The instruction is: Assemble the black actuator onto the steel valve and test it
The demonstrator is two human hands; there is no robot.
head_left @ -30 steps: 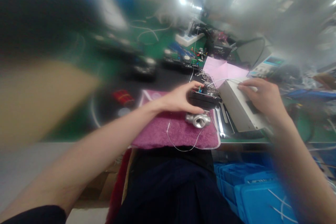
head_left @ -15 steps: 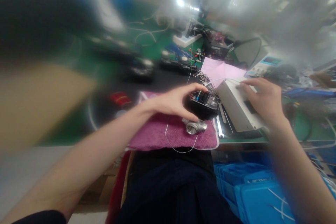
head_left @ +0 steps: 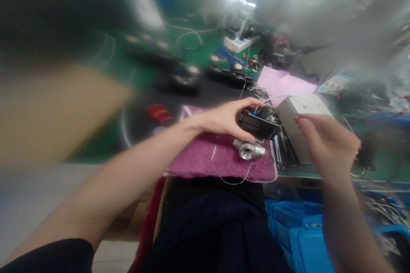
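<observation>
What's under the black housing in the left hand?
Below the black housing, a metal fitting shows against the purple towel. The housing's underside and any joint to the fitting are hidden.

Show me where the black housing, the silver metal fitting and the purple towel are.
Black housing (head_left: pixel 259 126): head view, on its dark side wall.
Silver metal fitting (head_left: pixel 252 150): head view, near the middle of its body.
Purple towel (head_left: pixel 196 160): head view, on bare cloth left of the fitting.
</observation>
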